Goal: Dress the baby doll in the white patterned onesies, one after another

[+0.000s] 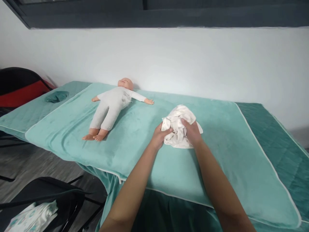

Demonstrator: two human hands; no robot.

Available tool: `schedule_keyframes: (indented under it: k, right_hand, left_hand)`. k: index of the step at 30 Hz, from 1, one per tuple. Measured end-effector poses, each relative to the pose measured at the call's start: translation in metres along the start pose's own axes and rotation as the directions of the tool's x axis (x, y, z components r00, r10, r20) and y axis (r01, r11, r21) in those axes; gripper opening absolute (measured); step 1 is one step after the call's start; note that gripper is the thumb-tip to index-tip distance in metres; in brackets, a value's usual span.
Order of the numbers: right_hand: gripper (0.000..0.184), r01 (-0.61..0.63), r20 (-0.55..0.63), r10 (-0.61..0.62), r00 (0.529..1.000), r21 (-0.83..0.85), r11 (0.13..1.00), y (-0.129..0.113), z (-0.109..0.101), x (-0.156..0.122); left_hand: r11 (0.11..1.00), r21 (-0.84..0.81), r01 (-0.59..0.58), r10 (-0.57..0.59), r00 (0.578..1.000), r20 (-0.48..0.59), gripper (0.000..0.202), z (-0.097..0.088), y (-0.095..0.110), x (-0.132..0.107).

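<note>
Left hand: fingers grasping crumpled cloth
Right hand: fingers grasping it too
Doll: face-up, left of cloth

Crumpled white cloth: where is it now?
In the head view, the crumpled white cloth is just right of centre, held between the left hand and right hand, right of the doll lying on the green mat.

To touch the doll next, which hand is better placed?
Probably the left hand: it is nearer the doll, on that side of the white cloth; the right hand is farther away. Both hold the cloth, so the left would likely let go first.
</note>
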State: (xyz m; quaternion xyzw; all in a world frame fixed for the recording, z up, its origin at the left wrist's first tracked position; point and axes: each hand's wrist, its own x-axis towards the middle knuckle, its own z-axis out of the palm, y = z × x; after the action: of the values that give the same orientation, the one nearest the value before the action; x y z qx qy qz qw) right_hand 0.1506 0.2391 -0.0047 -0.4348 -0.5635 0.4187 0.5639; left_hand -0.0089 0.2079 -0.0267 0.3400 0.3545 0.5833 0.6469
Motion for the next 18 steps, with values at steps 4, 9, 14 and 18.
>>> schedule_keyframes:
  k: [4, 9, 14, 18]
  right_hand:
    - [0.071, 0.032, 0.293, 0.030, 0.956, -0.202, 0.979, -0.003, 0.006, -0.012]
    - [0.055, 0.034, 0.148, -0.008, 0.989, -0.172, 0.985, 0.000, 0.001, -0.009]
    - [0.061, 0.101, -0.292, -0.159, 0.943, -0.202, 0.974, 0.004, -0.028, 0.013]
    - [0.071, 0.100, -0.551, -0.290, 0.783, -0.349, 0.932, -0.004, -0.105, 0.018]
  left_hand:
    - [0.999, -0.013, -0.048, 0.048, 0.999, -0.020, 0.070, -0.002, -0.003, 0.003]
    - [0.999, -0.018, -0.029, 0.029, 0.999, -0.026, 0.061, -0.002, -0.004, 0.005]
    - [0.995, -0.101, -0.021, 0.005, 0.987, -0.160, 0.050, -0.005, 0.000, 0.013]
    - [0.967, -0.246, -0.064, 0.004, 0.972, -0.234, 0.046, -0.010, 0.000, 0.024]
